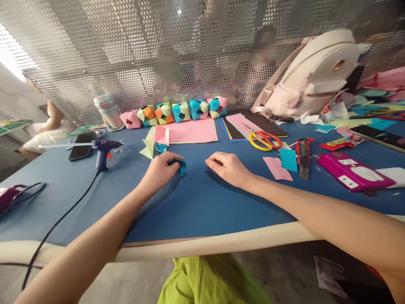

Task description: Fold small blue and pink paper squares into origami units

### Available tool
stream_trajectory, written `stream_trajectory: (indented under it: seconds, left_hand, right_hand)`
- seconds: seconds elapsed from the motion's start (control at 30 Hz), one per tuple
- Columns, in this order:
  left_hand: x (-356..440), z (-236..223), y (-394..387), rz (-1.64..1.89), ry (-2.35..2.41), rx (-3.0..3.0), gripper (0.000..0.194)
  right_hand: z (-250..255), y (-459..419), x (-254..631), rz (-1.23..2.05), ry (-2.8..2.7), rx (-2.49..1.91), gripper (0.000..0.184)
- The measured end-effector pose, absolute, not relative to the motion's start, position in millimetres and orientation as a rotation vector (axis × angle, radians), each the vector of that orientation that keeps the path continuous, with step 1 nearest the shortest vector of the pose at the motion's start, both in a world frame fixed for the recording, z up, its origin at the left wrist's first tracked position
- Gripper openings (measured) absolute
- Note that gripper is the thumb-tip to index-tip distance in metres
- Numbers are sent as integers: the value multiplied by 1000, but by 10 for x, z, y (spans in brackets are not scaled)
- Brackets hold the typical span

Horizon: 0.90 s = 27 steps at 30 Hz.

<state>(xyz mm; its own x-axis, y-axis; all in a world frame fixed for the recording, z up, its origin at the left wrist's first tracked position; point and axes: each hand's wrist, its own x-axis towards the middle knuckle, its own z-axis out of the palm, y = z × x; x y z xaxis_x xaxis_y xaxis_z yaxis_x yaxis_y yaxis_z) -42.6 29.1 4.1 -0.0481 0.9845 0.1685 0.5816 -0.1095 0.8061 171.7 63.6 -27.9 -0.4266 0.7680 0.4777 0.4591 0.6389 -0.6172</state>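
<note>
My left hand [163, 169] is closed around a small folded piece of blue paper [182, 166], just above the blue tabletop [196, 211]. Across from it, my right hand [228, 169] has its fingers curled together; whether anything sits in them is hidden. Behind my left hand lie folded paper pieces [148, 148] in pale green, pink and blue. Right of my right hand are a pink paper slip [277, 168] and a blue paper rectangle [288, 159].
Several folded paper balls [180, 112] line the back by pink sheets [199, 131]. A glue gun [101, 154] stands left, its cord crossing the table edge. Scissors [261, 141], a utility knife [304, 158], a purple power strip [356, 172] and a backpack [316, 76] are right.
</note>
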Motion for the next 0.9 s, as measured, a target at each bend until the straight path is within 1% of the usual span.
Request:
stream_trajectory:
  seconds: [0.13, 0.2, 0.27, 0.33, 0.47, 0.53, 0.67, 0.77, 0.9]
  left_hand:
    - [-730, 219, 369, 967, 1714, 1712, 23]
    - [-853, 297, 387, 981, 1707, 1715, 29]
    - [-958, 348, 407, 1073, 1702, 1703, 33]
    - [-1047, 364, 442, 1209, 1723, 1649, 31]
    - [-1178, 291, 554, 1468, 1773, 1516, 23]
    - [-1217, 223, 615, 1535, 1777, 1483, 22]
    - [-1242, 88, 721, 1548, 1774, 1455, 22]
    - [-1235, 6, 774, 1522, 1784, 1480, 24]
    - [-1239, -82, 787, 1483, 1866, 1573, 28]
  right_hand:
    - [-292, 685, 1740, 515, -2102, -948, 27]
    - [-296, 690, 1742, 508, -2107, -944, 27]
    - [-301, 708, 1749, 489, -2103, -951, 27]
    - [-310, 745, 1764, 472, -2094, -980, 26]
    - [-346, 815, 1805, 493, -2076, -1070, 24]
    - [-366, 828, 1813, 502, -2086, -1094, 23]
    - [-331, 896, 1711, 504, -2138, -1112, 16]
    - [-206, 1069, 1440, 555, -2195, -1083, 12]
    - [-45, 1385, 837, 634, -2196, -1035, 21]
